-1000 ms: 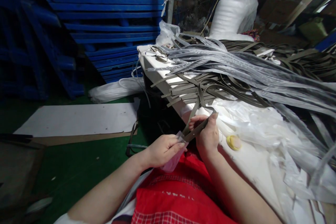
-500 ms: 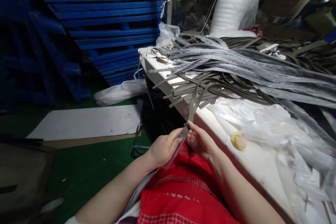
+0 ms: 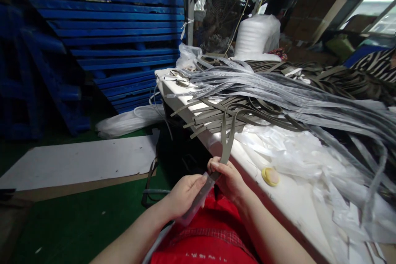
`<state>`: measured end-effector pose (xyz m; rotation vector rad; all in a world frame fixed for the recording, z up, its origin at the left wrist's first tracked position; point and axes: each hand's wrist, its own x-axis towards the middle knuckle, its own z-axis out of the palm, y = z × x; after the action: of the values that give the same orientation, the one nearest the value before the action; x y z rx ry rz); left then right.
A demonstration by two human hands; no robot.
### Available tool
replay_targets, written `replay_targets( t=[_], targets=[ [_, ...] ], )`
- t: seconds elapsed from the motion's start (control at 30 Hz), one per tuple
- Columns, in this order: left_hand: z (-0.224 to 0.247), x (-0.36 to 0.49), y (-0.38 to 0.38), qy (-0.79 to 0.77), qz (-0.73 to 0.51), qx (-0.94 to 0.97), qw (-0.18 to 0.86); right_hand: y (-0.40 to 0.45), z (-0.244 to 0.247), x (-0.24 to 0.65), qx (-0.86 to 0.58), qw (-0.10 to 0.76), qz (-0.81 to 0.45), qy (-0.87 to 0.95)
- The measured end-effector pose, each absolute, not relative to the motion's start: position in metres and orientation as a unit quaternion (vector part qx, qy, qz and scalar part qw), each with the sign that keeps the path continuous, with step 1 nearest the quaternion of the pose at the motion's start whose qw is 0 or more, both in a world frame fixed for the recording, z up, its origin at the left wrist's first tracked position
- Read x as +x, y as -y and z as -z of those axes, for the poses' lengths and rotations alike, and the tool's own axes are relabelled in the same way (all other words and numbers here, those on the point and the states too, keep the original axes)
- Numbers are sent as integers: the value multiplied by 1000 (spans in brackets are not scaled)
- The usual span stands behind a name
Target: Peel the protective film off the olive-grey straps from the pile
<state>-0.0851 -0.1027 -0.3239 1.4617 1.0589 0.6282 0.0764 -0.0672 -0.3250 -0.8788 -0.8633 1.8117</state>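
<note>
My left hand [image 3: 185, 196] is closed on a narrow clear plastic sleeve [image 3: 189, 215], thumb on top, low in front of the red apron [image 3: 206, 249]. A flat olive-grey strap [image 3: 229, 142] runs down from the table into the sleeve's upper end, and its dark shape shows through the plastic. My right hand [image 3: 228, 178] pinches this strap just above the sleeve's mouth, with the thumb across it. Higher up, the strap splits into two lengths that loop back onto a pile of similar straps [image 3: 213, 119] at the table edge.
Long clear plastic sleeves [image 3: 262, 84] lie across the white table [image 3: 297, 210]. Crumpled plastic film [image 3: 297, 152] and a yellow tape roll [image 3: 270, 176] are to the right. Blue pallets [image 3: 123, 24] stack at the left; a white board [image 3: 83, 156] lies on the green floor.
The strap now shows farther down inside the sleeve. My right fingers have shifted, with the thumb now across the strap's front. The camera view has tilted up and turned slightly right.
</note>
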Motion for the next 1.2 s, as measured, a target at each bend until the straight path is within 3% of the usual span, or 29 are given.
replay_targets(
  t=[0.2,0.3,0.43,0.5,0.6,0.73,0.9,1.03,1.2],
  targets=[
    [326,-84,88,-514,-310,771,211,54,316,59,-447,547,-546,451],
    [332,-84,81,-505,-356,776,127,65,313,42,-413,549,-527,500],
    [341,-88,84,-498,-402,752,158,69,310,34,-357,501,-662,428],
    [345,-95,88,-503,-392,744,200,57,303,45,-326,527,-711,332],
    [350,-106,96,-520,-350,729,274,35,288,69,-287,601,-708,234],
    [346,-108,101,-531,-321,702,349,24,281,78,-308,607,-672,292],
    [329,-92,92,-515,-369,711,305,52,302,39,-392,567,-599,407],
    [331,-92,87,-499,-428,716,237,68,313,27,-349,508,-682,392],
    [350,-114,95,-505,-360,720,311,38,298,75,-261,593,-732,209]
  ],
)
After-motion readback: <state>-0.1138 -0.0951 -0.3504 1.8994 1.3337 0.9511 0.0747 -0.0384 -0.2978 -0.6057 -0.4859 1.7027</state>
